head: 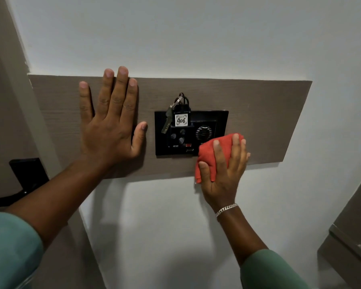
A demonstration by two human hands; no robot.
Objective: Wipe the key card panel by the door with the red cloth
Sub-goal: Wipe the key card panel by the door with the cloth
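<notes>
The black key card panel [208, 119] is mounted on a brown wood-grain board [258, 113] on the white wall. A key fob marked 406 [181, 119] with a key hangs in its slot. My right hand [224, 174] presses the bunched red cloth [208, 155] flat against the panel's lower right corner and the board below it. My left hand [110, 126] lies flat on the board just left of the panel, fingers spread, holding nothing.
A door [0, 122] with a black lock plate and handle [28, 176] stands at the left. A grey-brown cabinet edge [352, 236] juts in at the lower right. White wall [175, 38] surrounds the board.
</notes>
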